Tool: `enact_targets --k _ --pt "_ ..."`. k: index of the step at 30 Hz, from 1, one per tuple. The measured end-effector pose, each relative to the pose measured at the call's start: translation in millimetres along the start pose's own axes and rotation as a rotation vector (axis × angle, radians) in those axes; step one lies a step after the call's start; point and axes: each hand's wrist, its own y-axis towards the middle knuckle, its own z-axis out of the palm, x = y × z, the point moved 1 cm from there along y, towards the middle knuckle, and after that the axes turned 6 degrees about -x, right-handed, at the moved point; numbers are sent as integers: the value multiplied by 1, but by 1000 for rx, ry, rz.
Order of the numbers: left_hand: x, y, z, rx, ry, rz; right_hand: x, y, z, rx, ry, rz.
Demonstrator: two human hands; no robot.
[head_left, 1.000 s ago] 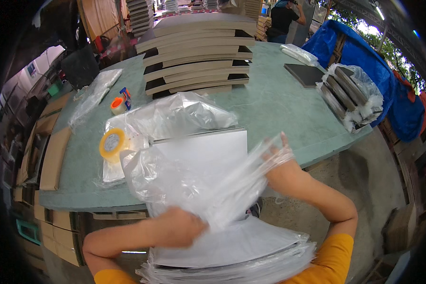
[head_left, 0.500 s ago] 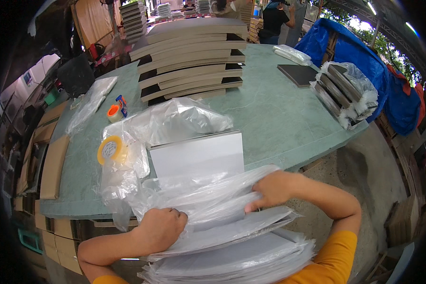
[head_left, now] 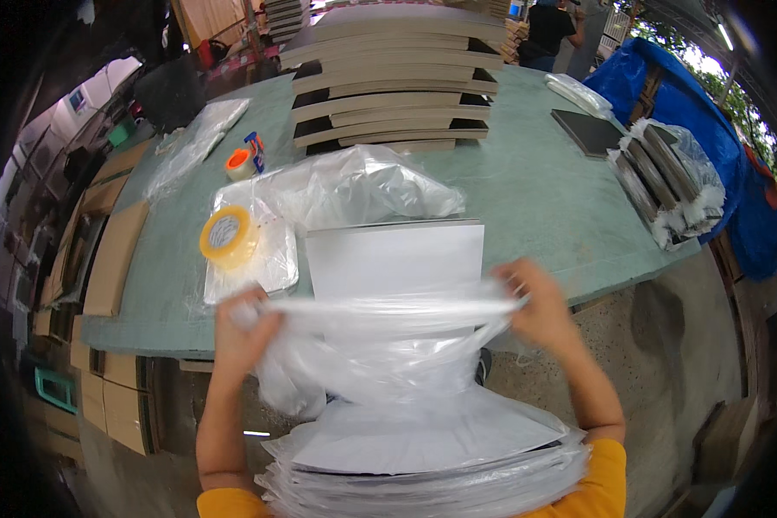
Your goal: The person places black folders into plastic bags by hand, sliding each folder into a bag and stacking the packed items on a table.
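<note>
Holding a band of clear plastic film (head_left: 388, 309) taut across a white panel (head_left: 394, 259), a person in yellow sleeves works at the near side of a green table (head_left: 561, 207). The left hand (head_left: 246, 332) closes its fingers around one end of the film; the right hand (head_left: 540, 302), blurred, pinches the other end, its fingers bent in. The panel is between the two hands, its far end on the table.

The covering appears partway along: film crosses the panel's lower portion, while the upper portion stands uncovered. Nearest the body, a pile of film-covered sheets (head_left: 423, 449) looks finished, though its sealing cannot be made out. At the far side, a tall stack of boards (head_left: 393, 86) shows no film around its edges.

The table's near edge passes close to both hands, with concrete floor (head_left: 596, 380) beyond it. To the left, a yellow tape roll (head_left: 226, 237) on a flat packet of film (head_left: 268, 272) crowds the left hand's side; crumpled film (head_left: 363, 186) lies just past the panel's far edge. Room is widest to the right, where green tabletop reaches toward a plastic-wrapped bundle (head_left: 665, 181), well apart from the right hand.
</note>
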Motion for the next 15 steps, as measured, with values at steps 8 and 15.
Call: enact_targets --k 8,15 --pt "3 48 43 -71 376 343 -48 37 43 -118 -164 -69" --pt "5 49 44 -80 477 313 -42 27 30 -96 -73 -19"
